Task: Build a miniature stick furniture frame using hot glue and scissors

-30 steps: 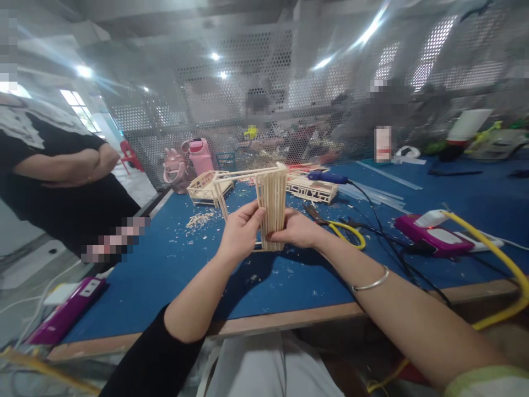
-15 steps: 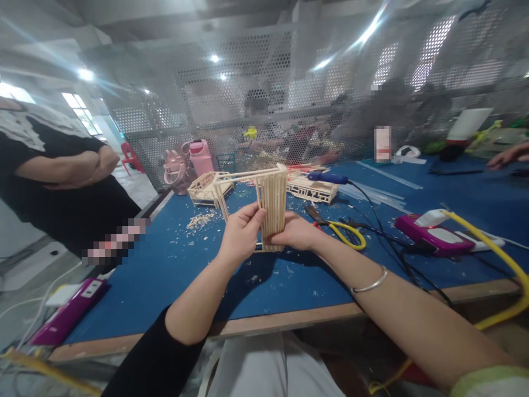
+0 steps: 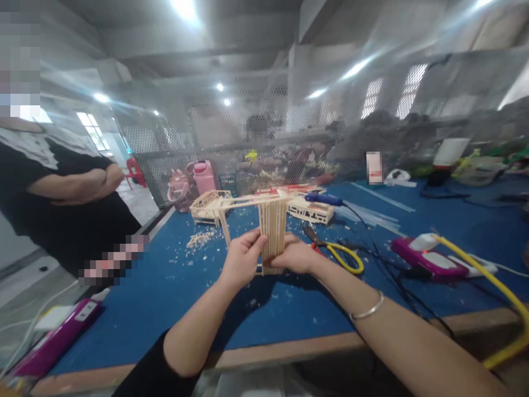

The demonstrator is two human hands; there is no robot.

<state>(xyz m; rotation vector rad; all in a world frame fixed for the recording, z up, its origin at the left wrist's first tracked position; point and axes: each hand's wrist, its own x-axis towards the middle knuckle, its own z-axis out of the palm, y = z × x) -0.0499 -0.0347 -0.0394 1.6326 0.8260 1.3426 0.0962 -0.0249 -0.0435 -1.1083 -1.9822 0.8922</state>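
A small structure of pale wooden sticks (image 3: 273,226) stands upright between my hands, with a close row of sticks facing me and a thin open frame reaching left. My left hand (image 3: 244,256) pinches its left edge between thumb and fingers. Around the lower right edge closes my right hand (image 3: 295,255), its fingers partly hidden behind the sticks. Behind it lie two more stick-built pieces, a tray-like one (image 3: 210,208) at the left and a flat railed one (image 3: 311,212) at the right. A blue-handled glue gun or soldering tool (image 3: 324,199) rests on the latter.
Yellow-handled pliers (image 3: 346,258) and black cables lie right of my hands. Purple power strips (image 3: 430,262) sit at right and near left. Wood scraps (image 3: 202,239) litter the blue table (image 3: 165,309). Clear glue sticks (image 3: 372,215) lie farther back. A person (image 3: 74,193) stands at the left, arms folded.
The camera view has tilted up, so everything appears lower in the picture. My hands keep the same hold on the stick structure.
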